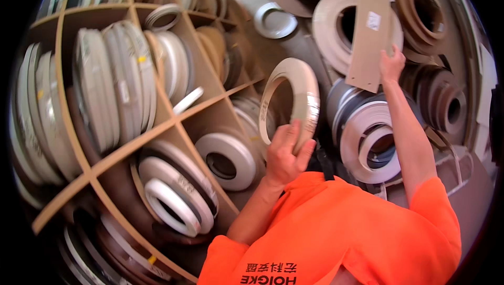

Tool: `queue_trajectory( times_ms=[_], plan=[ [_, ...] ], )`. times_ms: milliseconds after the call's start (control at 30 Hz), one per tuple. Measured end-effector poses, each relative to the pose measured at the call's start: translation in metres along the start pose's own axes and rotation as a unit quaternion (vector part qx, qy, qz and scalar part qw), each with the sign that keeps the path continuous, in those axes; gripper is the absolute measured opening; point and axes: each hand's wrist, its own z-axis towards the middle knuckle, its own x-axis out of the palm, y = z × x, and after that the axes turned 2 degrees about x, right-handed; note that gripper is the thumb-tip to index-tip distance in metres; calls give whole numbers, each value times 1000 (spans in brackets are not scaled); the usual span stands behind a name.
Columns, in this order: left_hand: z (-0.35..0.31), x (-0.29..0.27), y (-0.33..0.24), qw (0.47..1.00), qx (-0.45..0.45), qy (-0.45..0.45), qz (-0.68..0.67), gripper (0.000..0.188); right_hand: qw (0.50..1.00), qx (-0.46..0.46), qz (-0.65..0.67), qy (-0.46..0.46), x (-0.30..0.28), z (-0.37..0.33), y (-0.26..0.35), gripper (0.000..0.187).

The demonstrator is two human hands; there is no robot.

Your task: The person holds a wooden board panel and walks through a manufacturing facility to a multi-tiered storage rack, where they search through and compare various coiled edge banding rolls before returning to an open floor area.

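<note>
My left hand (287,154) grips the lower rim of a cream roll of edge banding (308,93), its fingers wrapped round it, and the roll stands upright. Out to the right, my right hand (392,64) is closed on the edge of a flat brown board (362,56). This board is long, has small holes near its ends and bears a white label (373,20). Behind it a large cream roll (328,28) is partly hidden. Below the board lie several stacked rolls, with a pale roll (352,146) at the front.
A wooden shelf (176,117) with square compartments full of banding rolls fills the left side. Brown rolls (457,101) are stacked at the right. A silvery round dish-like thing (275,21) lies on the floor at the back. A metal frame (462,180) stands at the lower right.
</note>
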Motion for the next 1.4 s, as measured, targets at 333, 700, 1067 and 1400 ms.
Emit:
queue_trajectory(
  times_ms=[333,700,1067,1400],
  plan=[
    [-125,21,43,960,20,-48,276,44,644,10,409,646,-42,-242,148,45],
    [-270,18,226,878,-372,-67,294,64,776,-34,248,579,-88,-243,54,44],
    [-95,166,158,964,-178,183,-70,75,976,98,-75,181,-208,-147,-202,78],
    [-48,261,150,736,-441,191,-477,99,812,417,267,310,-215,-95,-313,77]
  ],
)
